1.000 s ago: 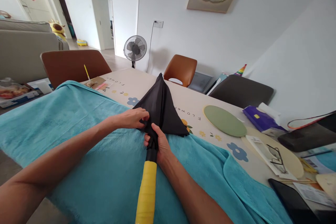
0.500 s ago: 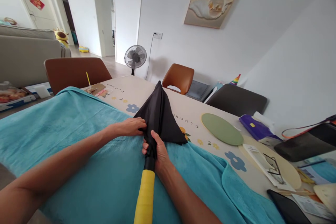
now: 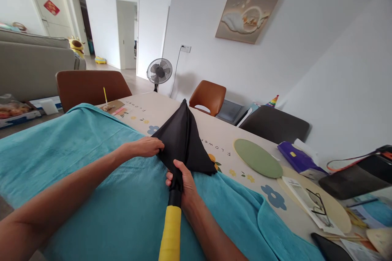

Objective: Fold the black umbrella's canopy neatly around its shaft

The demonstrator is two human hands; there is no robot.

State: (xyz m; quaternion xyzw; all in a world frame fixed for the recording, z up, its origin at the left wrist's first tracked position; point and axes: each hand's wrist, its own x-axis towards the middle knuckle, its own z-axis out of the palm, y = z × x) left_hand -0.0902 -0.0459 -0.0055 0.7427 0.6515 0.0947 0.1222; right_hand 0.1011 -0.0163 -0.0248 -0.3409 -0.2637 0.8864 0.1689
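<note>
A black umbrella [image 3: 173, 130] with a yellow-wrapped handle [image 3: 170, 232] lies pointing away from me, its canopy folded down but loose, with flaps spread to both sides. My right hand [image 3: 183, 181] is wrapped around the gathered cloth and shaft just above the handle, thumb on top. At the canopy's left edge, my left hand [image 3: 150, 147] pinches the black fabric and holds that flap out to the left. Beneath both hands a turquoise blanket [image 3: 122, 208] covers the near side of the table.
The flower-printed table [image 3: 214, 128] reaches beyond the umbrella tip. To the right are a green oval mat [image 3: 257, 158], a purple tissue pack [image 3: 298, 157], eyeglasses [image 3: 318, 202] and a black phone [image 3: 330, 248]. Chairs, including a brown one [image 3: 208, 96], and a fan [image 3: 159, 71] stand behind.
My left hand has moved slightly left, drawing the left canopy flap out wider and flatter. My right hand keeps its grip on the umbrella. The whole view has tilted up a little.
</note>
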